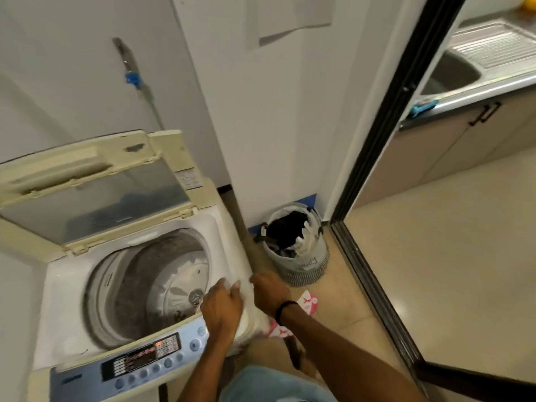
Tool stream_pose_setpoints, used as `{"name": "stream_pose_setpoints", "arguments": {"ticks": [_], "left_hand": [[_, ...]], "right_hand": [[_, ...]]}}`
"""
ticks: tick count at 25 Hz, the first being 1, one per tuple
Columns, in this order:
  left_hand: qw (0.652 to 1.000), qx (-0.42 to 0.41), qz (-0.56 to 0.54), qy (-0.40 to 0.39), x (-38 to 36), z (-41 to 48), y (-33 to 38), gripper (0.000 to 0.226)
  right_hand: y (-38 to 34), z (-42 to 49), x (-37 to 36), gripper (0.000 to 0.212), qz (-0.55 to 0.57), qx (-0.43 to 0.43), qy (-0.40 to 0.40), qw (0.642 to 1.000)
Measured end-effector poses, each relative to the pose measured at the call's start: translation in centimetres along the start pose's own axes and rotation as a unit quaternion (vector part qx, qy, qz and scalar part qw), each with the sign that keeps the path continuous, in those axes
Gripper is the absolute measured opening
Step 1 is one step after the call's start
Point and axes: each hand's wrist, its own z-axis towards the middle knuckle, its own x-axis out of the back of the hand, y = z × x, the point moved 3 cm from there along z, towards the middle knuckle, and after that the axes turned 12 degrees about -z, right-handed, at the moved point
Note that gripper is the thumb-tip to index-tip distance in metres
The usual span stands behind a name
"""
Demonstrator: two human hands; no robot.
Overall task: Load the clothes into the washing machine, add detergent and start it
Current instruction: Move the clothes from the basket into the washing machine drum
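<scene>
Top-load washing machine [72, 300] at frame left, lid [95, 192] folded up & back toward wall, drum [150, 285] opening faces up, no clothes seen inside. Laundry basket [298, 250] upright on floor near machine's rt side, dark + white clothes in it. Left hand [223, 306] & right hand [271, 290] both curled on machine's rt front corner; whether gripping it, can't tell.

drum [162, 274] open from above, raised lid [95, 187] behind, basket [298, 256] beside wall [261, 111]
</scene>
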Motion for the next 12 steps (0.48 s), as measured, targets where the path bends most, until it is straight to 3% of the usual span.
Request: {"name": "stream_pose_setpoints", "arguments": {"ticks": [3,5,7,12], "left_hand": [[0.999,-0.011,0.051,0.011,-3.8,1.6,3.4,0.051],[0.996,-0.072,0.050,0.023,-6.2,3.0,5.4,0.044],[0.993,-0.111,0.039,-0.016,-9.8,4.7,7.5,0.036],[0.962,-0.015,0.040,-0.270,-22.8,8.8,7.5,0.047]], "right_hand": [[6.6,0.6,0.2,0.030,0.024,-0.082,-0.043,0.995],[9.9,1.2,0.5,0.031,0.025,-0.113,-0.071,0.991],[12.8,2.9,1.0,0.026,0.026,-0.151,-0.082,0.985],[20.3,9.7,0.3,0.023,0.022,-0.222,-0.089,0.971]]}}
